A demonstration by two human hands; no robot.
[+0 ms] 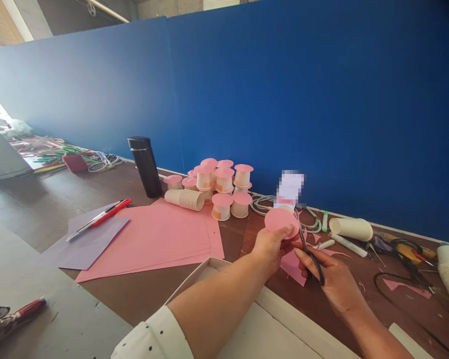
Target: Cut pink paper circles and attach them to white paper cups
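Between the thumb and fingers of my left hand [271, 247] is a round pink paper disc [279, 219]. Something pale shows behind its far edge, too little to identify. My right hand [331, 279] is closed around a pair of black-handled scissors [316, 269], whose blades reach up along the disc's right edge. Pink paper offcuts [294, 267] lie below and beside both hands. Beyond my left hand, several paper cups [221, 212] topped with pink discs stand grouped and partly stacked.
Pink sheets [153, 239], a lilac sheet [93, 249] and a red utility knife [108, 214] lie left. A black flask [145, 167] stands near nested paper cups [183, 199]. Markers [347, 245], cables and another cup stack [351, 228] are right. A blue partition [284, 99] borders the back; a shallow box [277, 324] sits in front.
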